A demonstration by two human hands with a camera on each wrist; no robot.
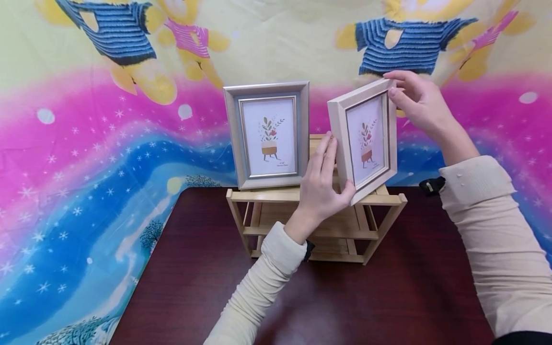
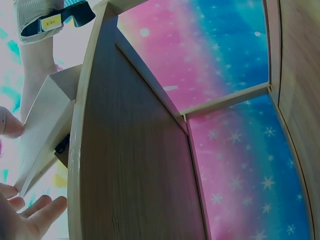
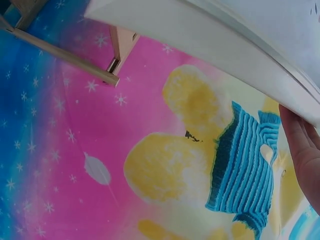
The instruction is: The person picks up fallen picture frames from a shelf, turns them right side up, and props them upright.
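A cream picture frame [image 1: 340, 139] with a potted-plant print stands turned at an angle over the right part of a wooden rack [image 1: 267, 196]. My right hand [image 1: 420, 100] pinches its upper right corner, thumb on the front and fingers over the top. At the lower left corner, my left hand [image 1: 321, 184] holds the same frame, thumb at the bottom and fingers reaching up along the side. The left wrist view shows that hand's fingers [image 2: 42, 212] by the frame's corner. Upright on the rack's left part is a silver-grey picture frame [image 1: 235, 139] with a like print.
The slatted rack stands on a dark red-brown table [image 1: 194, 287], close to its back edge. Behind it hangs a colourful cloth [image 1: 108, 129] with bears and snowflakes. Lower rack shelves [image 1: 310, 234] show under the top rail.
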